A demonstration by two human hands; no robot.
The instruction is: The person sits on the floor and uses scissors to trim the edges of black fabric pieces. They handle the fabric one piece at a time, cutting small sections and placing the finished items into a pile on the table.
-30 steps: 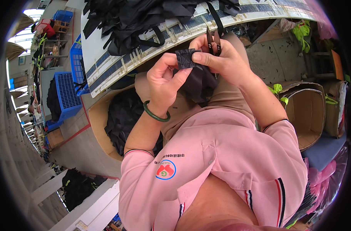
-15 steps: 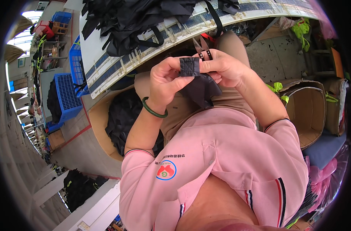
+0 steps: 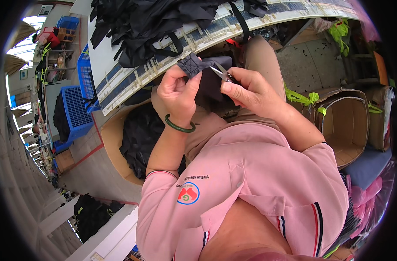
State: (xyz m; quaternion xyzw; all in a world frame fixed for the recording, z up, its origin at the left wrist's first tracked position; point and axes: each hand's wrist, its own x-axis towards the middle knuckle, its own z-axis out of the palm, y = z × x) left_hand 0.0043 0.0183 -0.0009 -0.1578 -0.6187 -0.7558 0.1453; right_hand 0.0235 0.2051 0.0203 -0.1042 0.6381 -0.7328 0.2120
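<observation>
— While seated at white worktable [image 3: 120, 82] heaped with black fabric pieces [image 3: 150, 21]: left hand [image 3: 177, 93] pinching small black quilted piece [image 3: 190, 65], raised before chest.

— Right hand [image 3: 250, 93] gripping metal snips [image 3: 222, 74], tips touching it. Blue crates [image 3: 79, 108], cardboard boxes [image 3: 346, 130] on concrete floor.

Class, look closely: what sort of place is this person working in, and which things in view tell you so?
Probably a garment or bag workshop. Black fabric pieces are heaped on the worktable, more fill a cardboard box, and the right hand works small snips at a black piece pinched by the left hand.
</observation>
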